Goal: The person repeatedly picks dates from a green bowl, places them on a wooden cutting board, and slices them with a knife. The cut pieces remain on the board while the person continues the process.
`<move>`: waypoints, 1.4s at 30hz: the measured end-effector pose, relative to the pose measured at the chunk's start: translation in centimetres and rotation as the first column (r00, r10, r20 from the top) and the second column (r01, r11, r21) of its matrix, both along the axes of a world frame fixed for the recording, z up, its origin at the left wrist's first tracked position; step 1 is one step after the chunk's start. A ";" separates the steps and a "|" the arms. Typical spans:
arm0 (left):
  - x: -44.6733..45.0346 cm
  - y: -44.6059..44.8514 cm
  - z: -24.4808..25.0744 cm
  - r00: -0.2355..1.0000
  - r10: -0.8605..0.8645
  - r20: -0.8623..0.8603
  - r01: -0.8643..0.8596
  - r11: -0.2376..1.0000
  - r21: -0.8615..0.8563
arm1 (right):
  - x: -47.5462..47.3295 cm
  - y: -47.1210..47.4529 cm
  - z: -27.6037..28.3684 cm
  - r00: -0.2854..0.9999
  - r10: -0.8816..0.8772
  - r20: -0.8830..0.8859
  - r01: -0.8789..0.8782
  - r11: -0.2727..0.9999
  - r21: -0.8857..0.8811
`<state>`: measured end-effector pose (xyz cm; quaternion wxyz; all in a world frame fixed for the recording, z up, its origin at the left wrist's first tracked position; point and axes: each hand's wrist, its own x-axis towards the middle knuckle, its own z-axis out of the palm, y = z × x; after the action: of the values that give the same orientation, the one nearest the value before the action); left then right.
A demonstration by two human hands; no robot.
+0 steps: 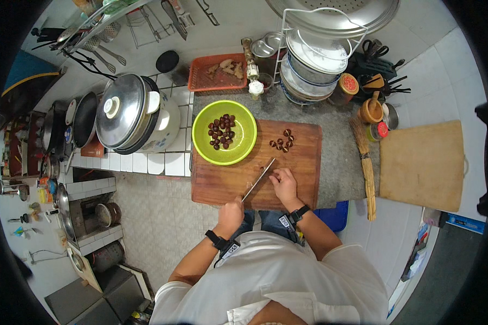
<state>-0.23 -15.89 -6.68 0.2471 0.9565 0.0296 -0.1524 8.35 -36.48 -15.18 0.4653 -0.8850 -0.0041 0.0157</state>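
My left hand (231,215) is closed around the handle of a kitchen knife (258,180), its narrow blade slanting up and right over a wooden cutting board (219,183). Right of the blade, my right hand (284,185) is low over the board with bent fingers; whether something small is between the fingertips cannot be told. Beyond it lie several dark brown chestnuts (285,149) with pale cuts. A green plastic colander (250,140) at the board's upper left holds more brown chestnuts (222,132). Small scraps lie near the blade.
A large lidded pot (126,113) stands left. Behind the board are an orange basket (217,84) with ginger (227,67) and a white wire rack (282,48) with stacked bowls. To the right are a bamboo brush (367,178), a mortar (370,113) and a second board (423,162).
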 end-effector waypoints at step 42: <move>-3.2 5.7 3.4 0.923 0.379 -0.069 -0.379 0.862 -0.336 | 5.9 1.5 1.9 0.897 0.402 0.184 -0.260 0.816 -0.516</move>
<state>-3.38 -10.21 -3.25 0.4350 0.8740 0.1901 -0.1039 14.29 -34.94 -13.26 0.2165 -0.9502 -0.2223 -0.0298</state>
